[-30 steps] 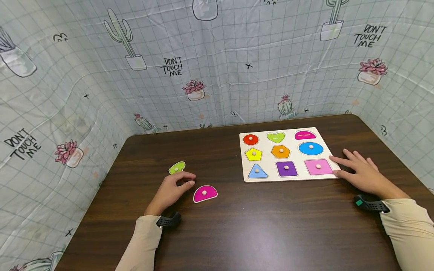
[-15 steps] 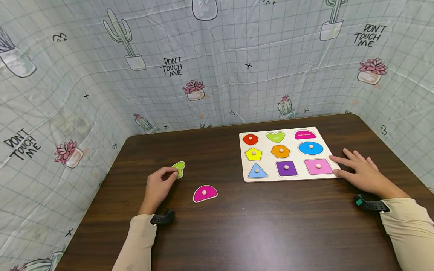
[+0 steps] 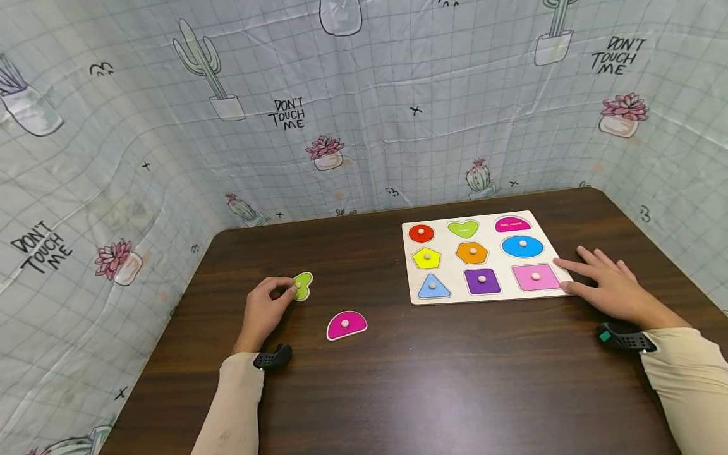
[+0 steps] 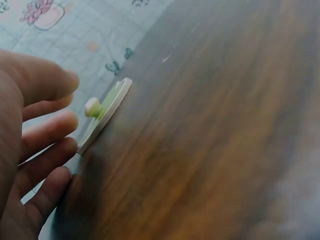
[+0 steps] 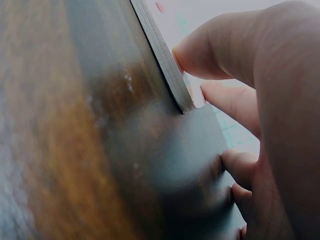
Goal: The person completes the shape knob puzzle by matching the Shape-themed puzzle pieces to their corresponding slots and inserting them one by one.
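Note:
A green heart puzzle piece [image 3: 303, 286] with a pale knob lies on the table at the left. My left hand [image 3: 265, 311] is beside it, its thumb and index fingertips close to the knob. In the left wrist view, a small gap shows between the fingers [image 4: 52, 127] and the heart's knob [image 4: 92, 107]. A magenta half-round puzzle piece [image 3: 347, 325] lies to the right of this hand. On the right, my right hand [image 3: 614, 291] is spread flat, thumb and index fingertips touching the near right corner of the white puzzle board [image 3: 449, 272].
Several knobbed pieces sit in the board, among them a red circle [image 3: 421, 233] and a blue oval [image 3: 522, 246]. The heart [image 3: 463, 229] and half-round [image 3: 512, 224] spots have printed labels and no knobs. A patterned cloth [image 3: 375, 95] hangs behind the brown table [image 3: 432, 392].
My left hand has moved left, from over the heart's near side to beside its knob. The heart stays where it was. My right hand holds its position at the board's corner.

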Tool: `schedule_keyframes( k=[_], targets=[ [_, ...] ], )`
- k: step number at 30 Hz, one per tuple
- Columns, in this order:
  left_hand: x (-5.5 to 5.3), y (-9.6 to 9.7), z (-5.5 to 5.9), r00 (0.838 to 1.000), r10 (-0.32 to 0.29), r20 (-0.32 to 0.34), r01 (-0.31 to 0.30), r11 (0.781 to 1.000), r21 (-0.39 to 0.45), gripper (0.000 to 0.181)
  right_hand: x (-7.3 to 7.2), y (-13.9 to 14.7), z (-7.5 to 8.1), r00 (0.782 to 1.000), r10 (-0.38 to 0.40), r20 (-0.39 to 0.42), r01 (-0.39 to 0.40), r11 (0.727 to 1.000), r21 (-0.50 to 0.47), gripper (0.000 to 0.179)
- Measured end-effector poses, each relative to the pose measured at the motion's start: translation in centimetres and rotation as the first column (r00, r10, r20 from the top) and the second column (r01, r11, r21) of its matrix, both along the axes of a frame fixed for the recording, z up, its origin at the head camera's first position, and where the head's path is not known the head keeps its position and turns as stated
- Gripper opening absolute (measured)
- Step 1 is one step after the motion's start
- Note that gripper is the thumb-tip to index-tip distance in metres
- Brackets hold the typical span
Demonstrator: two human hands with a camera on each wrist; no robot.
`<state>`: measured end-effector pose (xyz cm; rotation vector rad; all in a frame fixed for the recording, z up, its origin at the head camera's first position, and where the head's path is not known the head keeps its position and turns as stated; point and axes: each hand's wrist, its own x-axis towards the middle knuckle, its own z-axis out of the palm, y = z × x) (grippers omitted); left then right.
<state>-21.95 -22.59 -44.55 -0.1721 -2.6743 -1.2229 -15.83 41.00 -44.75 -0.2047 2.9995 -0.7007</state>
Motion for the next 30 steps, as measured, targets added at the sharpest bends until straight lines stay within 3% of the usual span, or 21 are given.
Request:
schedule_keyframes(
  k=[6, 16, 22, 30],
  targets=[
    [-0.6, -0.2, 0.0, 0.998, -0.057, 0.025, 0.057, 0.998, 0.013, 0.025, 0.0, 0.0, 0.0, 1.0, 0.002, 0.0, -0.002, 1.0, 0.001, 0.063],
    [-1.2, -0.3, -0.1, 0.989, -0.144, 0.017, 0.145, 0.988, -0.05, 0.028, 0.0, 0.0, 0.0, 1.0, 0.001, -0.016, -0.001, 1.0, -0.005, 0.062],
    [-1.0, -0.1, -0.3, 0.986, -0.163, -0.019, 0.16, 0.982, -0.097, 0.027, 0.3, -0.1, -0.2, 1.0, -0.004, -0.009, 0.004, 1.0, -0.005, 0.062],
    [-0.9, 0.0, -0.3, 0.99, -0.136, -0.026, 0.131, 0.983, -0.13, 0.029, 0.1, -0.2, 0.0, 1.0, -0.003, -0.019, 0.003, 1.0, -0.018, 0.062]
  ],
)
